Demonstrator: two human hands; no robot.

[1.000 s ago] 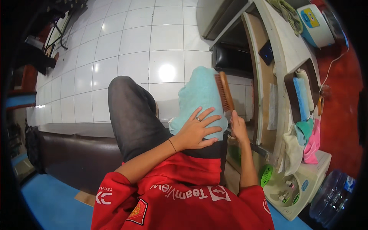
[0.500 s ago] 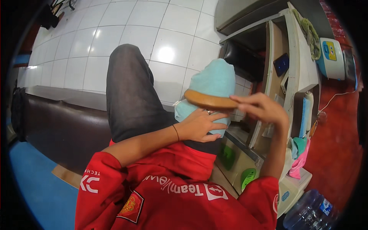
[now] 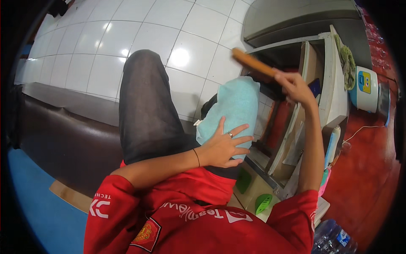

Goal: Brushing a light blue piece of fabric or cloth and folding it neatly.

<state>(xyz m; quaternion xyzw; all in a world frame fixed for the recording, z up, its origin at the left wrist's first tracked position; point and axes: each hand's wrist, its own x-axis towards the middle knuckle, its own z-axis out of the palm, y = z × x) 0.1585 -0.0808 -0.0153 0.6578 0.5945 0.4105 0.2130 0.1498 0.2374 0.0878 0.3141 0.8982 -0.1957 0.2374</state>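
Head cam view, so here's what's different from a second ago. Biggest thing in frame is the white tiled floor (image 3: pixel 139 38), then the dark-trousered leg (image 3: pixel 144 110) stretched across it, with the light blue towel (image 3: pixel 234 108) draped over the other knee. That towel hasn't budged.

What did move: the right hand (image 3: pixel 296 86). A second back it had the wooden brush (image 3: pixel 253 63) standing on edge against the towel, half a second back the brush lay flat across the top of it, and now it's lifted clear, up in the air above the towel and in front of the white open shelf unit (image 3: pixel 325 84). Fingers are closed around one end of the brush, the rest sticking out to the left.

The left hand (image 3: pixel 224 146) is where it was, fingers spread flat on the near end of the towel, pressing, not gripping anything.

My read: one brushing stroke just ended and the brush is between passes, not put away.
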